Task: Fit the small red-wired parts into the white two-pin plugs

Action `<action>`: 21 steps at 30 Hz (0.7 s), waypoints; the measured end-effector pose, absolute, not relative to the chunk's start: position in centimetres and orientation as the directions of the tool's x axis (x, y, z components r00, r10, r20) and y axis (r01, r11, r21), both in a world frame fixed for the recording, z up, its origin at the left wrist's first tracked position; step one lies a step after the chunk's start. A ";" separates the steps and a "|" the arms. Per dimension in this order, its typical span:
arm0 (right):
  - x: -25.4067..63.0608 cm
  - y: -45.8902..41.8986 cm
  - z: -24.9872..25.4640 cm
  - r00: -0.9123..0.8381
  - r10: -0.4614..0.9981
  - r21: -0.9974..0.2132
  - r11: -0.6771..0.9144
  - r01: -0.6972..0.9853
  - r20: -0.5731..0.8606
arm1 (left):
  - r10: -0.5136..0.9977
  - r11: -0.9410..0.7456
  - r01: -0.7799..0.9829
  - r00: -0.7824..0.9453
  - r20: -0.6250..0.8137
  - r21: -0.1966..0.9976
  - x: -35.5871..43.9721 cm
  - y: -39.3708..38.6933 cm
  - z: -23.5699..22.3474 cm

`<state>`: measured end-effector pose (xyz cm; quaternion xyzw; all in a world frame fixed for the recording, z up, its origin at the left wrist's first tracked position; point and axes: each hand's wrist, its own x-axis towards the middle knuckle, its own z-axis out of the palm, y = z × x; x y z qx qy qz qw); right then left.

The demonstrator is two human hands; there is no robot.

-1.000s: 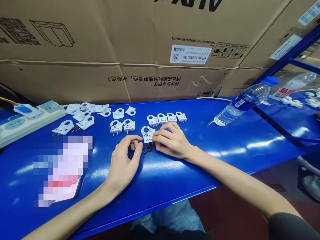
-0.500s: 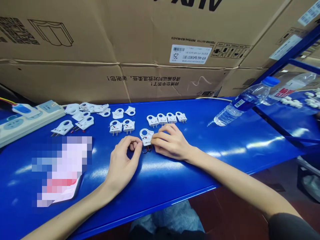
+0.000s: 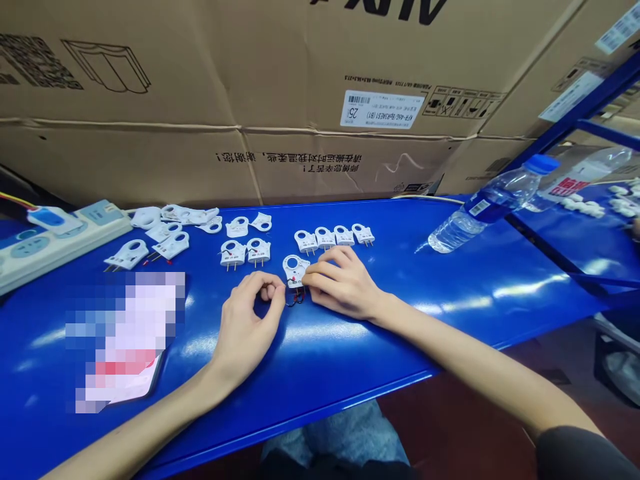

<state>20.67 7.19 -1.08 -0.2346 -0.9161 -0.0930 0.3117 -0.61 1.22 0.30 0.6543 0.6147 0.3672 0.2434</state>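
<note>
A white plug housing (image 3: 296,270) with a round ring at its top lies on the blue table in front of me. Small red and black wires (image 3: 296,299) stick out below it. My right hand (image 3: 340,283) grips the housing's right edge with curled fingers, its fingertips partly hidden. On the other side, my left hand (image 3: 253,310) is closed in a pinch beside the housing's lower left, close to the wires. What sits between its thumb and index finger is too small to make out.
Several matching plug housings stand in a row (image 3: 334,237) behind my right hand. More housings (image 3: 245,252) and loose white shells (image 3: 187,215) lie to the left. A phone (image 3: 130,340), a power strip (image 3: 60,237), a water bottle (image 3: 470,213) and a cardboard box (image 3: 280,80) surround the workspace.
The plug housing has shifted slightly right and tilted, away from my left fingertips. Both hands stay almost in place.
</note>
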 end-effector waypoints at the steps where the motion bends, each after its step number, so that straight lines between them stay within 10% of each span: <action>1: 20.6 7.2 -1.2 -0.677 0.393 0.002 0.864 0.504 0.622 | 0.983 -0.130 0.627 -0.021 0.183 0.768 -0.6 1.2 0.2; 21: 21.0 7.8 -1.2 -0.525 0.594 -0.246 0.771 0.588 0.609 | 0.965 -0.235 0.738 0.100 0.243 0.633 -0.7 1.1 -0.4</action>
